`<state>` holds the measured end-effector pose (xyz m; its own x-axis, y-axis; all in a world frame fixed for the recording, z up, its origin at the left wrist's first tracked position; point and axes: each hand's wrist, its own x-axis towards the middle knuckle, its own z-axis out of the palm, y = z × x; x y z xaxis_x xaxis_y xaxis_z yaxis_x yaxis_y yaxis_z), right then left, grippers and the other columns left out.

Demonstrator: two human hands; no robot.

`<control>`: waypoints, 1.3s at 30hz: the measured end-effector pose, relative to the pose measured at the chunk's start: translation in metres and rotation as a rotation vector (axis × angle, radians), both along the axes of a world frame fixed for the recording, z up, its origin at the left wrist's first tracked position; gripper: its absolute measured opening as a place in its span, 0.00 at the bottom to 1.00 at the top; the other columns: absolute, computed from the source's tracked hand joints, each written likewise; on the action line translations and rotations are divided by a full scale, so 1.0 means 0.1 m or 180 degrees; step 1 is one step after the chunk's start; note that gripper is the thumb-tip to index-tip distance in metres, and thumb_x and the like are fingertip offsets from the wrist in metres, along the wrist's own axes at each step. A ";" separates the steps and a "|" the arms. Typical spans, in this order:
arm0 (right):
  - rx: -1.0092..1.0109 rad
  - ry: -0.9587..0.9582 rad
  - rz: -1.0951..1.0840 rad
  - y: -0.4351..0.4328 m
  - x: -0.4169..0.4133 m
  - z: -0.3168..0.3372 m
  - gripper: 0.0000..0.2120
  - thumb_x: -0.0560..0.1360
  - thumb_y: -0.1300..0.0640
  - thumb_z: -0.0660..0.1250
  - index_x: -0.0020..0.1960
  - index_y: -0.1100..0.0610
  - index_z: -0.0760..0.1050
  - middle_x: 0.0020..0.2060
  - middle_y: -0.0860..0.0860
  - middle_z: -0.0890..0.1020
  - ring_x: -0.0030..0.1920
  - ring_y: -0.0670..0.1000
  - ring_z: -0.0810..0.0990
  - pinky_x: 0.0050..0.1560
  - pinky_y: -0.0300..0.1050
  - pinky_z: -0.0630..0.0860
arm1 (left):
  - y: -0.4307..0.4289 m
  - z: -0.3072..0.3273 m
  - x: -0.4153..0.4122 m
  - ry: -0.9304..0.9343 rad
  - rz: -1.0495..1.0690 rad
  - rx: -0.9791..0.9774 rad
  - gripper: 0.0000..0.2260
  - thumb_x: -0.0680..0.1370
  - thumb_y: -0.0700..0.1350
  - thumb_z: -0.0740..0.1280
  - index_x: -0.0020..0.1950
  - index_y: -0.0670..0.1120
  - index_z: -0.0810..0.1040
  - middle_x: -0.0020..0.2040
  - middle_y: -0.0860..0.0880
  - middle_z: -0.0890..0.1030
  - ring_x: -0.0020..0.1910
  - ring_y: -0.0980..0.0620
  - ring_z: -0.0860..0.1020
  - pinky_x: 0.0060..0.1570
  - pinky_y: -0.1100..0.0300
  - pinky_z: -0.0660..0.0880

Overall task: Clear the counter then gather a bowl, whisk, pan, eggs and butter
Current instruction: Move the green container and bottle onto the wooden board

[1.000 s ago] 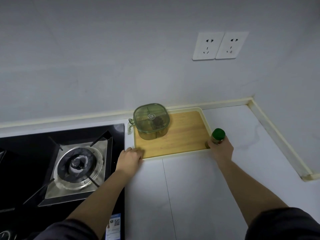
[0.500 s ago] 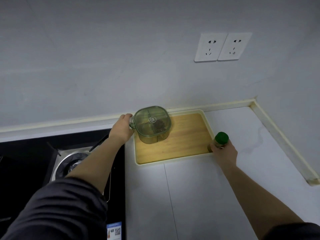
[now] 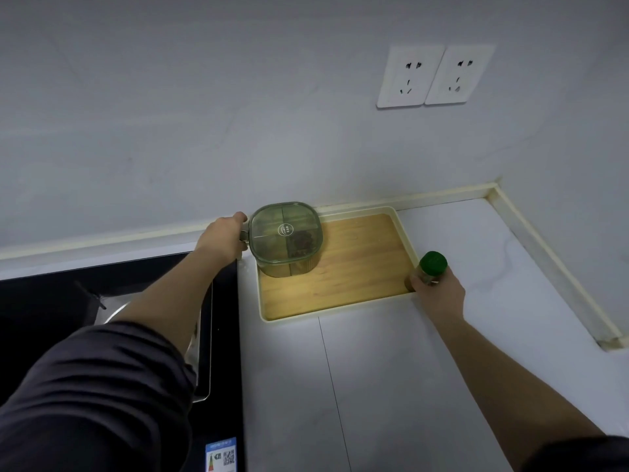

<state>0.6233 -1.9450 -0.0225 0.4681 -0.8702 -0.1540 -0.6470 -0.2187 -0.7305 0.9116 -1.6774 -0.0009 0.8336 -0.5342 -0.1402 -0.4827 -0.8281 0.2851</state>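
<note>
The left hand [image 3: 223, 238] curls round the green box [image 3: 285, 238] handle, at the tray's [image 3: 357, 281] ten o'clock. The right hand [image 3: 439, 296] grips a green-capped bottle [image 3: 430, 268] at four o'clock.

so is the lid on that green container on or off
On: the clear green lid sits flush on the container, dividers showing through it.

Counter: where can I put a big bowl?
The widest bare patch is the grey counter in front of the tray, between the stove and the right arm. Another lies right of the tray, up to the corner trim. Crowded: the tray's back-left, where the left hand grips the green box, and its front-right corner, where the right hand grips the jar.
</note>
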 end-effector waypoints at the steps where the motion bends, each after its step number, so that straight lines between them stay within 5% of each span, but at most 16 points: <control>1: -0.0002 0.0008 0.0001 0.00 0.00 0.00 0.15 0.72 0.57 0.71 0.55 0.60 0.72 0.43 0.53 0.76 0.44 0.52 0.73 0.46 0.43 0.66 | 0.01 0.00 0.00 0.0009 0.0006 -0.0003 0.22 0.72 0.39 0.70 0.65 0.44 0.69 0.54 0.41 0.81 0.54 0.40 0.77 0.51 0.48 0.76; 5: 0.0017 -0.0018 -0.0009 0.00 0.00 -0.02 0.16 0.71 0.57 0.71 0.55 0.60 0.72 0.44 0.54 0.77 0.45 0.54 0.74 0.46 0.44 0.68 | -0.01 0.03 -0.11 0.0020 0.0217 -0.0135 0.22 0.73 0.40 0.69 0.65 0.42 0.67 0.55 0.41 0.79 0.55 0.39 0.76 0.50 0.50 0.74; 10: 0.0066 -0.0087 -0.0095 0.03 0.01 -0.02 0.17 0.72 0.57 0.70 0.58 0.61 0.71 0.44 0.53 0.76 0.46 0.53 0.74 0.48 0.44 0.68 | -0.04 -0.02 -0.45 0.0806 0.1528 -0.0666 0.15 0.75 0.40 0.66 0.58 0.36 0.68 0.51 0.38 0.78 0.49 0.39 0.79 0.46 0.52 0.75; 12: 0.0102 -0.0110 -0.0138 0.04 0.00 0.00 0.17 0.72 0.57 0.70 0.58 0.60 0.71 0.45 0.53 0.76 0.47 0.54 0.74 0.48 0.44 0.68 | -0.06 -0.07 -0.57 0.1183 0.1405 -0.0407 0.11 0.76 0.39 0.63 0.54 0.34 0.74 0.43 0.39 0.81 0.42 0.43 0.81 0.43 0.56 0.77; 14: 0.0112 -0.0118 -0.0144 0.06 0.01 0.01 0.17 0.72 0.58 0.70 0.59 0.60 0.71 0.45 0.53 0.76 0.46 0.53 0.73 0.48 0.43 0.68 | -0.08 -0.14 -0.65 0.1272 0.1186 -0.0122 0.10 0.75 0.37 0.63 0.51 0.34 0.79 0.46 0.39 0.83 0.47 0.43 0.82 0.46 0.56 0.77; 27: 0.0033 -0.0088 -0.0279 -0.03 -0.01 0.02 0.18 0.73 0.57 0.69 0.60 0.61 0.70 0.45 0.53 0.75 0.46 0.53 0.73 0.49 0.44 0.68 | -0.12 -0.32 -0.77 0.1111 0.1011 -0.0338 0.04 0.74 0.38 0.62 0.42 0.41 0.77 0.45 0.42 0.81 0.43 0.45 0.78 0.41 0.57 0.74; 31: 0.0063 -0.0109 -0.0314 -0.02 0.00 0.02 0.17 0.73 0.57 0.70 0.59 0.61 0.71 0.45 0.53 0.75 0.47 0.53 0.73 0.50 0.44 0.68 | 0.02 -0.20 -0.67 0.0627 0.1491 -0.0936 0.10 0.75 0.39 0.66 0.55 0.38 0.72 0.52 0.42 0.75 0.49 0.40 0.76 0.44 0.55 0.71; 35: 0.0080 -0.0114 -0.0351 -0.02 0.00 0.01 0.18 0.73 0.57 0.70 0.59 0.60 0.71 0.45 0.52 0.75 0.47 0.53 0.73 0.50 0.45 0.68 | -0.11 -0.03 -0.47 0.0307 0.0871 -0.1045 0.24 0.74 0.37 0.68 0.68 0.42 0.65 0.66 0.42 0.67 0.56 0.40 0.75 0.53 0.50 0.71; 39: 0.0091 -0.0047 -0.0338 -0.04 0.01 0.00 0.18 0.73 0.56 0.70 0.59 0.60 0.71 0.45 0.52 0.75 0.46 0.52 0.72 0.49 0.43 0.67 | -0.23 -0.03 -0.28 -0.0046 0.0393 -0.0445 0.14 0.75 0.34 0.62 0.60 0.43 0.73 0.57 0.42 0.76 0.54 0.40 0.75 0.48 0.50 0.73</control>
<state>0.6238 -1.9491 -0.0227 0.3757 -0.9104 -0.1731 -0.6544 -0.1284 -0.7451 0.8834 -1.7000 -0.0034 0.8954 -0.4412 -0.0593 -0.3848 -0.8341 0.3953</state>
